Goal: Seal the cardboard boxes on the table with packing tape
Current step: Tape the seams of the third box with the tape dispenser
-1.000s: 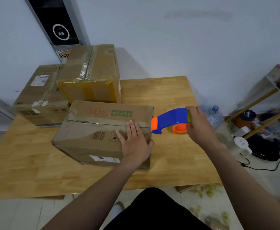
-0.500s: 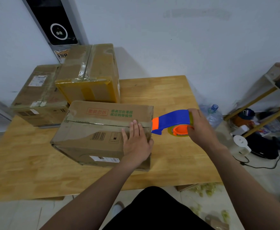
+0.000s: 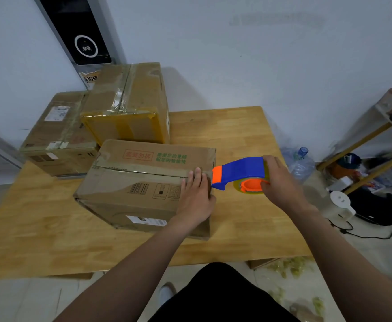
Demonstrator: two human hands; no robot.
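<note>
We saw little change across the wooden table (image 3: 236, 126). The 2 rear boxes, the taller one (image 3: 125, 112) and the lower one (image 3: 57, 133), stood where they had been 1 second before. Both already carried tape, so we judged them done or nearly so.

The front box (image 3: 143, 182) lay in the same place near the table's front edge, its flaps closed and its long top seam running left to right.

The left hand (image 3: 196, 196) made the main shift. It slid a little toward the box's right end, and its fingertips (image 3: 198, 170) reached the seam just beside the dispenser's nose. Its fingers lay straight and close together, flat on the cardboard and gripping nothing.

The right hand (image 3: 281, 180) sat much as before, with its fingers curled over the rear of the blue and orange tape dispenser (image 3: 241, 170). The dispenser dipped slightly half a second before, then returned. Its orange nose stood at the box's upper right edge, touching it or very nearly; we could not tell which.

We took this as the start of a pass. The left hand was holding the flaps down and perhaps anchoring the tape end, and the pull along the seam had not yet been made.
</note>
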